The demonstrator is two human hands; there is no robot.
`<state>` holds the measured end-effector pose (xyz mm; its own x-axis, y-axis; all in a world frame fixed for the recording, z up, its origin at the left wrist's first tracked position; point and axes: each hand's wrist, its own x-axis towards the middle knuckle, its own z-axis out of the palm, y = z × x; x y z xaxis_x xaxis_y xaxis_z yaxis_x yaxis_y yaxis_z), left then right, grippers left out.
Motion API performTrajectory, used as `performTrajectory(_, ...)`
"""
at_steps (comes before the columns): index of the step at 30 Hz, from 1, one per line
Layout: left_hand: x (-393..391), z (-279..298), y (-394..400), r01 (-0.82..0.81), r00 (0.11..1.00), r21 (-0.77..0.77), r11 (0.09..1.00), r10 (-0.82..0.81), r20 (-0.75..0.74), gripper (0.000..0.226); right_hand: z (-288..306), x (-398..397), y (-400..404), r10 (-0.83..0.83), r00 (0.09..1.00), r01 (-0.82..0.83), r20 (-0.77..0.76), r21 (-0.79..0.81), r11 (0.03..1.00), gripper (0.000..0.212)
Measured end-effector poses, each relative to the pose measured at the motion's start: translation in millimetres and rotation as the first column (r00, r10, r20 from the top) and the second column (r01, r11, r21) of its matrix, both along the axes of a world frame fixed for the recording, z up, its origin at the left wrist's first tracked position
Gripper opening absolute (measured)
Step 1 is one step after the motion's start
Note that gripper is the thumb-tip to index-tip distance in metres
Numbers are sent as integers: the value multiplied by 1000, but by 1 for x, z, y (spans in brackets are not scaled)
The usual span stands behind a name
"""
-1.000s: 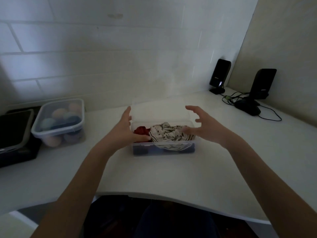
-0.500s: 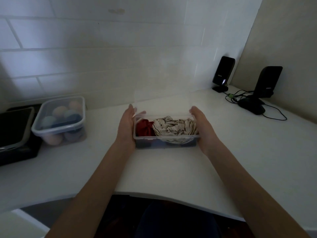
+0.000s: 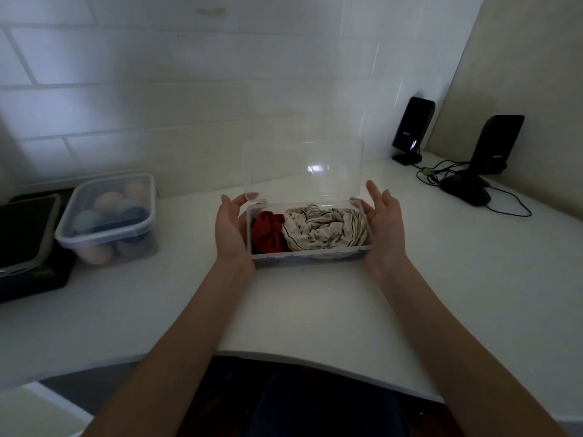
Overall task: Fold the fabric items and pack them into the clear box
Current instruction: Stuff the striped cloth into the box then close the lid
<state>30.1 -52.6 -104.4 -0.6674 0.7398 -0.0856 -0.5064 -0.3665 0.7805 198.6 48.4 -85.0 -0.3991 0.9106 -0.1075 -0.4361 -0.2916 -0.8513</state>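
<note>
- Both hands have stayed flat against the ends of the clear box [image 3: 310, 251] since half a second ago, and its lid [image 3: 303, 170] has stayed raised behind it.
- White worktop [image 3: 299, 304] carries the box, which sits near the front edge.
- Left hand [image 3: 229, 230] presses the left end, fingers [image 3: 227, 205] straight.
- Right hand [image 3: 385, 227] presses the right end, fingers straight and slightly spread.
- Inside lie a red fabric [image 3: 267, 232] on the left and a crumpled striped cream fabric [image 3: 326, 228] beside it, touching.
- Farther left stands a lidded tub [image 3: 108, 217] of coloured balls.
- Two black speakers [image 3: 412, 129] stand at the far right, cables [image 3: 441, 175] near them.
</note>
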Motion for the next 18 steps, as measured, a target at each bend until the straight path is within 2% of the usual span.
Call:
performTrajectory(3, -1, 1, 2, 4, 1000, -1, 1000, -4, 7, 46, 0, 3, 2, 19, 999, -18, -29, 14, 1000, 38)
performTrajectory(6, 0, 1, 5, 11, 1000, 1, 1000, -11, 11, 48, -2, 6, 5, -13, 999, 13, -44, -8, 1000, 41)
performTrajectory(9, -1, -2, 4, 49, 998, 24, 999, -50, 34, 51, -9, 9, 9, -59, 998, 59, 8, 1, 998, 42)
performTrajectory(12, -2, 0, 0, 125, 991, 3, 992, -125, 44, 40, -10, 12, 9, 38, 999, -38, 34, -2, 999, 31)
performTrajectory(16, -3, 5, -5, 205, 971, -141, 969, -220, -97, 7, -10, 21, 11, 242, 963, -247, 116, 31, 969, 8)
performTrajectory(17, -5, 2, -5, 206, 958, -175, 963, -235, -165, 20, -11, 24, 12, 262, 955, -272, 140, 56, 961, 7)
performTrajectory(18, -7, 0, -7, 211, 941, -200, 957, -254, -223, 33, -12, 26, 12, 273, 949, -287, 161, 78, 955, 15)
